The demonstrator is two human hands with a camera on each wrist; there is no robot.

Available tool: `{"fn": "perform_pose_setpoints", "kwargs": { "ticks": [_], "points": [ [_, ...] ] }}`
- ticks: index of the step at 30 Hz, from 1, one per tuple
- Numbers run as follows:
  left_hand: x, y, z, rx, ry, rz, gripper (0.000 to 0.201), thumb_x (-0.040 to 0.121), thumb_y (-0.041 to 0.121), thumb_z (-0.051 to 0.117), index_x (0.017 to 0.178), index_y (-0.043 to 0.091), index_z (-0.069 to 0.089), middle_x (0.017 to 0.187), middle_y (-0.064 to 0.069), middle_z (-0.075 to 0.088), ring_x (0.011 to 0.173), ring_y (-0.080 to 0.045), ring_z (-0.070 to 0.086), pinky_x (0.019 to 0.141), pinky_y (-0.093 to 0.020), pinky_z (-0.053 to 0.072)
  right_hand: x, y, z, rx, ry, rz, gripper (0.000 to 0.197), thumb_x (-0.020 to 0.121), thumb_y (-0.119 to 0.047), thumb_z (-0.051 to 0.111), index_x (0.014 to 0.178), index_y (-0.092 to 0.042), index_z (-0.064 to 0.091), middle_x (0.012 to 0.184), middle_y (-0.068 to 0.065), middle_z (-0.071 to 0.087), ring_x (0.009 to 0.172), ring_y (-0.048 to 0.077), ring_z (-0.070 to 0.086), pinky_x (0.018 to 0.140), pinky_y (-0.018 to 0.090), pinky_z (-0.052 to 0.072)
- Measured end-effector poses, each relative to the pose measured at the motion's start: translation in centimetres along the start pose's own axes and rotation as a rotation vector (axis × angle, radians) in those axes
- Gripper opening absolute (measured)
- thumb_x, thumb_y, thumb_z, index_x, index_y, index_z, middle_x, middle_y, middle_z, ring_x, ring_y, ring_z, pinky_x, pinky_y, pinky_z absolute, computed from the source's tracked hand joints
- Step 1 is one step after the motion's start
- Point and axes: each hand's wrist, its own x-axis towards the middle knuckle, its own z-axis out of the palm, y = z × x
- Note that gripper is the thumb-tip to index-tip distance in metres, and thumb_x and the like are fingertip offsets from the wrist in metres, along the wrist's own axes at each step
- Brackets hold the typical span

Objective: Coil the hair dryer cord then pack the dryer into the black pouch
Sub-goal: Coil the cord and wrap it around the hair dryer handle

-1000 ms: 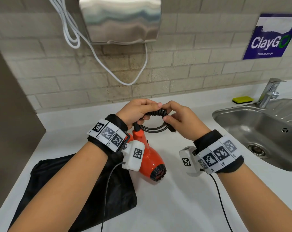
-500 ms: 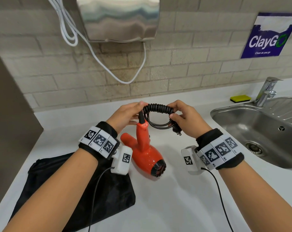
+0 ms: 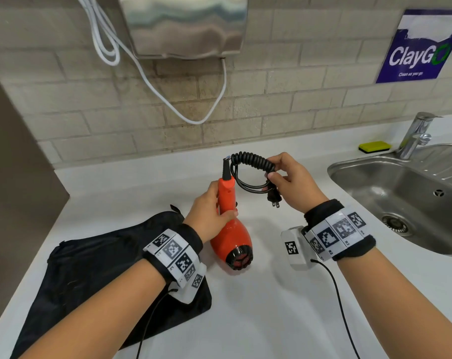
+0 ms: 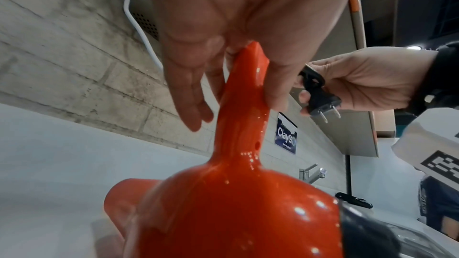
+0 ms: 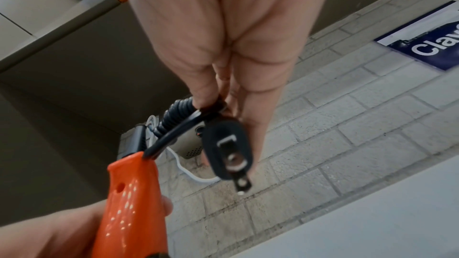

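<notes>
The orange hair dryer (image 3: 230, 237) stands over the white counter with its handle (image 3: 226, 196) pointing up. My left hand (image 3: 214, 206) grips that handle, seen close in the left wrist view on the dryer (image 4: 238, 193). The black cord (image 3: 250, 172) forms a small coil above the handle. My right hand (image 3: 287, 177) pinches the coil at its right side, and the plug (image 3: 274, 199) hangs below the fingers. The right wrist view shows the plug (image 5: 228, 148) and coiled cord (image 5: 178, 117) under the thumb. The black pouch (image 3: 95, 265) lies flat on the counter to the left.
A steel sink (image 3: 411, 193) with a tap (image 3: 416, 133) sits at the right, a yellow sponge (image 3: 375, 146) behind it. A metal hand dryer (image 3: 183, 24) with a white cable (image 3: 152, 81) hangs on the brick wall. A dark panel (image 3: 15, 164) borders the counter's left.
My left hand has let go of the cord coil and moved down to grip the dryer's handle. The right hand alone now holds the coil, with the plug hanging free.
</notes>
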Motion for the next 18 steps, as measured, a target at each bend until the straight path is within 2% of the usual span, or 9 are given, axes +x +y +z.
{"fn": "perform_pose_setpoints", "kwargs": {
  "ticks": [3,6,8,10,14,18],
  "points": [
    [0.4,0.3,0.6,-0.040,0.014,-0.049,0.061,0.082,0.017,0.066,0.133,0.019,0.033,0.120,-0.001,0.058,0.109,-0.017,0.056,0.093,-0.026,0.042,-0.3,0.5,-0.3,0.047,0.008,0.043,0.014,0.092,-0.001,0.043,0.100,-0.012,0.042,0.106,0.011,0.053,0.068,0.025,0.064,0.069,0.048,0.057],
    [0.8,0.5,0.9,-0.067,-0.010,-0.047,0.059,0.081,0.013,0.066,0.132,0.021,0.038,0.115,-0.003,0.063,0.109,-0.020,0.059,0.097,-0.034,0.045,-0.5,1.2,-0.7,0.074,0.031,0.078,0.015,0.092,0.000,0.043,0.101,-0.012,0.042,0.103,0.011,0.053,0.068,0.020,0.064,0.074,0.046,0.056],
    [1.1,0.8,0.9,-0.069,-0.038,-0.041,0.060,0.080,0.011,0.066,0.132,0.024,0.040,0.111,-0.003,0.063,0.106,-0.019,0.060,0.094,-0.030,0.045,-0.6,1.8,-1.2,0.084,0.047,0.108,0.016,0.091,0.001,0.044,0.101,-0.011,0.042,0.100,0.012,0.053,0.070,0.022,0.062,0.076,0.046,0.055],
    [1.4,0.9,0.8,-0.023,-0.059,-0.032,0.063,0.080,0.011,0.067,0.134,0.027,0.040,0.114,-0.004,0.062,0.105,-0.018,0.058,0.093,-0.028,0.043,-0.7,2.4,-1.7,0.079,0.044,0.138,0.016,0.090,0.001,0.045,0.101,-0.011,0.042,0.097,0.012,0.054,0.075,0.022,0.058,0.079,0.046,0.054],
    [2.4,1.0,0.6,0.055,-0.081,-0.035,0.071,0.077,0.007,0.068,0.137,0.030,0.039,0.118,-0.007,0.061,0.108,-0.020,0.058,0.099,-0.033,0.043,-0.8,3.9,-2.7,0.136,0.023,0.221,0.018,0.090,0.005,0.043,0.101,-0.009,0.043,0.082,0.005,0.056,0.076,0.018,0.057,0.074,0.038,0.055],
    [3.5,1.3,0.7,0.225,-0.158,-0.034,0.070,0.078,0.002,0.065,0.137,0.031,0.042,0.119,-0.007,0.058,0.108,-0.021,0.056,0.094,-0.024,0.038,-1.1,5.4,-3.3,0.201,-0.062,0.365,0.021,0.086,0.010,0.044,0.098,-0.007,0.043,0.080,0.009,0.055,0.072,0.020,0.060,0.064,0.028,0.058]
  ]
}}
